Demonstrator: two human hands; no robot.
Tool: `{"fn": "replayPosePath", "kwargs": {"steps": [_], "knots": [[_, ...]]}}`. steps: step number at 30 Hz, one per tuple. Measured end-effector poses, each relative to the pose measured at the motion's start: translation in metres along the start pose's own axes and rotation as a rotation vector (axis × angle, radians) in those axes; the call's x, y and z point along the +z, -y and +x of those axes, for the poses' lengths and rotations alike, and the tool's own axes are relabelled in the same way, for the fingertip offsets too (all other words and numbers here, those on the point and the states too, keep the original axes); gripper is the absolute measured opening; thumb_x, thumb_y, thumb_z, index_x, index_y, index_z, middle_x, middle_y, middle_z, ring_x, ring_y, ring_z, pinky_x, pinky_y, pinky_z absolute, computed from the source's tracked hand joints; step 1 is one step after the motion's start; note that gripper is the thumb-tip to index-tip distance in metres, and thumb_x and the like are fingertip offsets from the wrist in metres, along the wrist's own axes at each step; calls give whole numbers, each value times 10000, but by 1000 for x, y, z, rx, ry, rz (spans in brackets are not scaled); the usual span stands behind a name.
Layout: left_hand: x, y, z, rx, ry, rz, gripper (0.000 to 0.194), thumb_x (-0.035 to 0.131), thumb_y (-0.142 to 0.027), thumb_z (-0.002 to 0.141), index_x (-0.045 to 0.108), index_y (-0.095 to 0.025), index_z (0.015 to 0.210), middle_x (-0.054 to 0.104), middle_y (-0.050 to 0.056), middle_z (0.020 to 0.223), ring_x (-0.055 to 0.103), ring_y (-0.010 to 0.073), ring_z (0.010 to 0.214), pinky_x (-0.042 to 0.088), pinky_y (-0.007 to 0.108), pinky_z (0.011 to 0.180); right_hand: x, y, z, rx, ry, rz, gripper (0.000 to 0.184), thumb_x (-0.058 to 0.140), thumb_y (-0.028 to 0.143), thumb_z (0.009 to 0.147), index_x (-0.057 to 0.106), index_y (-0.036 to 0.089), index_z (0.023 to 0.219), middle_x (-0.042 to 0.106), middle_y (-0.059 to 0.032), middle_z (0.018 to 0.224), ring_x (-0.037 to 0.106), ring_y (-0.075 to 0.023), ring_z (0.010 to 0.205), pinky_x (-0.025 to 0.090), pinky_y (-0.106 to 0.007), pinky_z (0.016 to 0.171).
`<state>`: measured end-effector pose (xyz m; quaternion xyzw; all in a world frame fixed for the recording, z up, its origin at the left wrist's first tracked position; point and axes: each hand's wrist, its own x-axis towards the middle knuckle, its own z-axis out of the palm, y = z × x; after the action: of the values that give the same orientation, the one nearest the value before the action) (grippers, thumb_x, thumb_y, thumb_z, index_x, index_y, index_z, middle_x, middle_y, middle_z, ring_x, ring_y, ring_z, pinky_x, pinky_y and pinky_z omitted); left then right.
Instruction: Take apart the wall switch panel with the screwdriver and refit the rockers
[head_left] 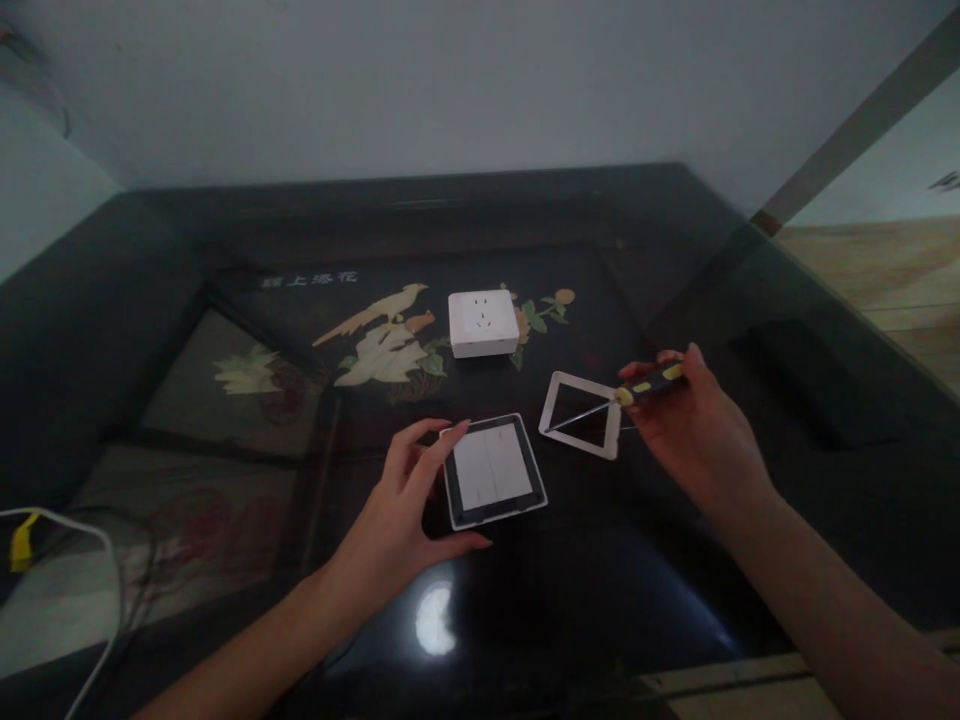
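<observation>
Switch panel [495, 470] is pinched at its left edge by the left hand [397, 520], flat on the table [675, 580]. Screwdriver [611, 402] is clamped in the right hand [694, 420] grip, tip crossing the white frame [581, 414] just beside.

A white square wall socket [484, 322] sits at frame centre on the glossy black painted surface [225, 420]; a white cable [97, 560] trails lower left.
</observation>
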<state>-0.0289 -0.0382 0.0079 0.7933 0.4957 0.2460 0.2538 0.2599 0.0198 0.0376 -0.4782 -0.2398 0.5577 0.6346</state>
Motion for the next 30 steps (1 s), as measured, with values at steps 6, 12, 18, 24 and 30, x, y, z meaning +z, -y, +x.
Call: {"fn": "replayPosePath", "kwargs": {"steps": [6, 12, 18, 24, 30], "knots": [[0, -7, 7, 54, -8, 85, 1008, 830, -367, 696, 213, -361, 1493, 308, 124, 1461, 353, 395, 1330, 383, 619, 1094, -1, 0, -20, -176, 103, -180, 261, 758, 268, 760, 563, 275, 935, 723, 37, 762, 691, -150, 703, 575, -267, 604], [7, -15, 24, 39, 89, -9, 1037, 826, -328, 698, 168, -343, 1499, 328, 113, 1471, 363, 348, 1359, 364, 559, 1139, -4, -1, -28, -440, 142, -353, 251, 727, 194, 794, 532, 262, 936, 710, 10, 806, 684, -161, 708, 583, -302, 654], [13, -8, 26, 112, 88, -20, 929, 760, -344, 763, 193, -313, 1498, 357, 129, 1443, 369, 349, 1344, 349, 578, 1134, -5, 0, -32, -521, 135, -457, 242, 706, 161, 803, 535, 288, 917, 685, 28, 764, 685, -177, 734, 559, -314, 670], [14, -2, 25, 149, 66, -46, 928, 753, -485, 761, 215, -326, 1499, 365, 131, 1448, 354, 379, 1354, 330, 602, 1132, -5, 2, -32, -519, 124, -460, 244, 697, 142, 806, 545, 294, 921, 663, 37, 755, 675, -166, 718, 545, -302, 659], [13, -5, 27, 117, 96, -62, 875, 734, -429, 784, 223, -327, 1486, 359, 131, 1440, 360, 374, 1344, 361, 594, 1107, -3, 3, -33, -572, 110, -494, 240, 702, 143, 792, 538, 274, 907, 660, 40, 734, 676, -174, 691, 522, -312, 615]]}}
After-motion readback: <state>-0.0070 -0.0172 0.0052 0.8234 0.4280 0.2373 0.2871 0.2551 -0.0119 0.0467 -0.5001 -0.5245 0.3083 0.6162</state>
